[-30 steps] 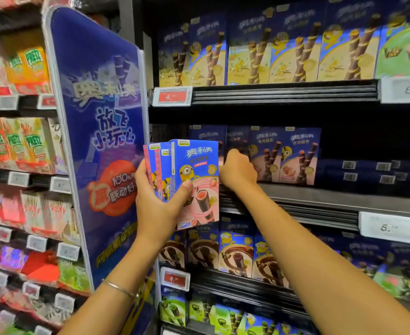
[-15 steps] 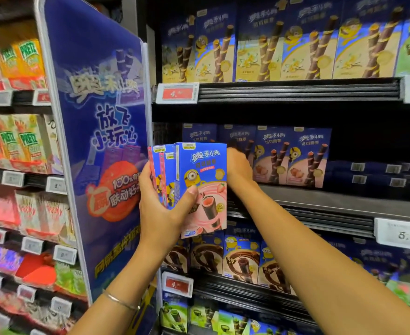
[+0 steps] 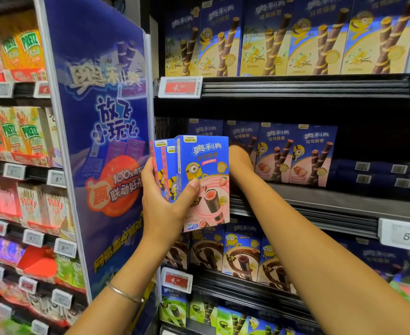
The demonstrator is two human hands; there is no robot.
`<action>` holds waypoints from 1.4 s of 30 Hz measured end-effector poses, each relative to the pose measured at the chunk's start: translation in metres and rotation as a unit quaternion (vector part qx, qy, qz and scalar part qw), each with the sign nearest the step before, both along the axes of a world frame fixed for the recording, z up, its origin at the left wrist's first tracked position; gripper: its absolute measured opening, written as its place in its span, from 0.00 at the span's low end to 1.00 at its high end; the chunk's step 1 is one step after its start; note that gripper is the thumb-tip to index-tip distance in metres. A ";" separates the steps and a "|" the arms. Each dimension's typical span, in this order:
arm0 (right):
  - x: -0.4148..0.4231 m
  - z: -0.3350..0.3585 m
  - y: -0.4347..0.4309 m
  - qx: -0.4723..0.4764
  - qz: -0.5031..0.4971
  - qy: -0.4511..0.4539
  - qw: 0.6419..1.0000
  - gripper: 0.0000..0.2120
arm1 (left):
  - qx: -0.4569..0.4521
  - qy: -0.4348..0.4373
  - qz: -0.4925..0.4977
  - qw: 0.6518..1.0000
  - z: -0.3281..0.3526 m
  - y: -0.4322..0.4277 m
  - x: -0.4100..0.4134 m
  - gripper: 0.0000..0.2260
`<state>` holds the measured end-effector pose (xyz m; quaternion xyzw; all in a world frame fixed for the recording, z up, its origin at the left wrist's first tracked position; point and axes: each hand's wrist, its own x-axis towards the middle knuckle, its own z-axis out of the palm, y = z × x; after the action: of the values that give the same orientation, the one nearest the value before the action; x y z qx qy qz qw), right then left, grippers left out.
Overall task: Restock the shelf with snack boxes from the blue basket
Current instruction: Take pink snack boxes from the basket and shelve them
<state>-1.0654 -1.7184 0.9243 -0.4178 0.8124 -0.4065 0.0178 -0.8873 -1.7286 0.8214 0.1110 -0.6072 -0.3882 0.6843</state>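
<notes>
Item, as I see it: left hand (image 3: 165, 204) grasping several pink-and-blue snack boxes (image 3: 206, 180), upright, in front of the middle shelf (image 3: 332, 199); right hand (image 3: 239, 158) reaching onto that shelf behind them, fingers hidden, so I cannot tell its grip.

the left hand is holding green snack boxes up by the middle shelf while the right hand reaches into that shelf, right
Not quite. The head view shows the snack boxes in the left hand are blue and pink, not green. The right hand does reach into the middle shelf.
</notes>
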 end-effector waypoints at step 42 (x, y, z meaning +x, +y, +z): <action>0.012 -0.030 0.148 -0.251 0.250 -0.327 0.876 0.13 | 0.141 -0.034 -0.011 0.989 0.018 0.024 -0.042 0.14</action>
<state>-1.0529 -1.5708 0.8944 -0.4404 0.4996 -0.6922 0.2782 -0.9288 -1.7046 0.8392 0.2123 -0.5704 -0.4736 0.6366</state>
